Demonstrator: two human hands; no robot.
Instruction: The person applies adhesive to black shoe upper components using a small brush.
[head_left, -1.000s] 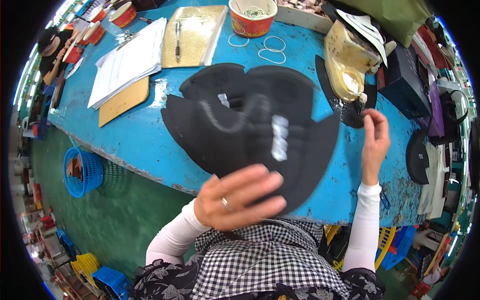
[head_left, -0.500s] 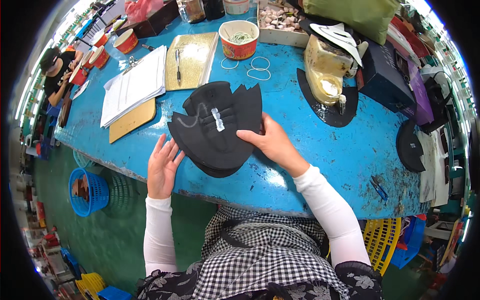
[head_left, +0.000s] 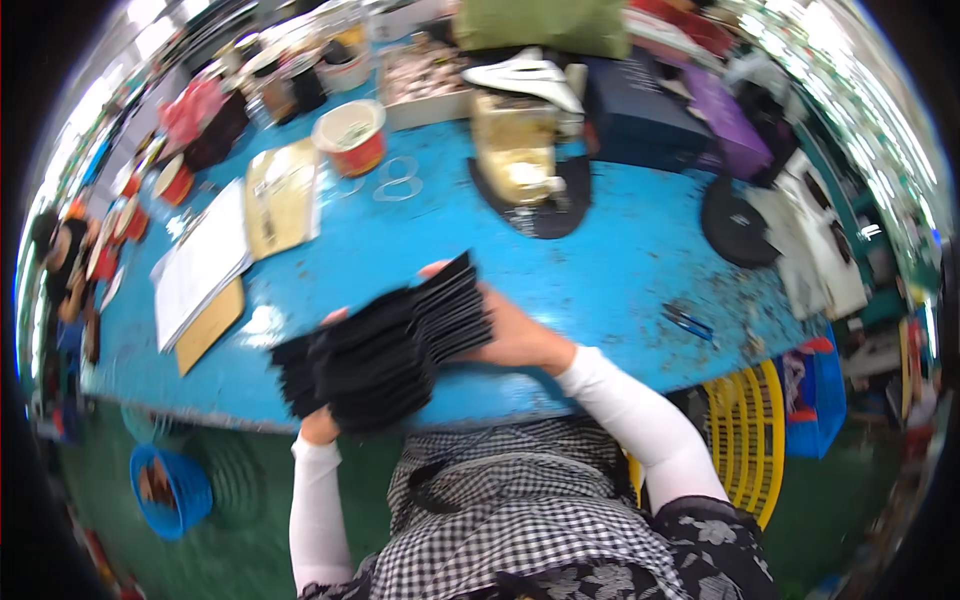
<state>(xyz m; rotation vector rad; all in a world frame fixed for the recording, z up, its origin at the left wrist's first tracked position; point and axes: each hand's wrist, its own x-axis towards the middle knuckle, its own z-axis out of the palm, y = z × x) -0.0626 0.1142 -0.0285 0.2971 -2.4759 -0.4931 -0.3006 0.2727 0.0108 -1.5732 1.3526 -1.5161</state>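
Note:
A thick stack of black cut pieces [head_left: 385,350] is tipped up on edge over the blue table's near side, its many layered edges showing. My right hand [head_left: 520,338] is closed round the stack's right end, with some fingers behind it. At the left end, my left hand [head_left: 320,427] grips the stack; most of this hand is hidden by the pieces, and only the base near the wrist and a fingertip show. The stack is somewhat smeared by motion.
On the blue table [head_left: 620,265] lie papers [head_left: 205,280], a gold folder [head_left: 283,195], a tub of rubber bands [head_left: 352,140], a cream machine-like block [head_left: 515,150], a round black piece [head_left: 738,222] and blue-handled snips [head_left: 688,322]. A yellow basket [head_left: 748,440] stands below right.
The stack has been turned up from lying face-up to showing its edges, and moved nearer me. My left hand, open before, has closed on it. The view has swung to the right.

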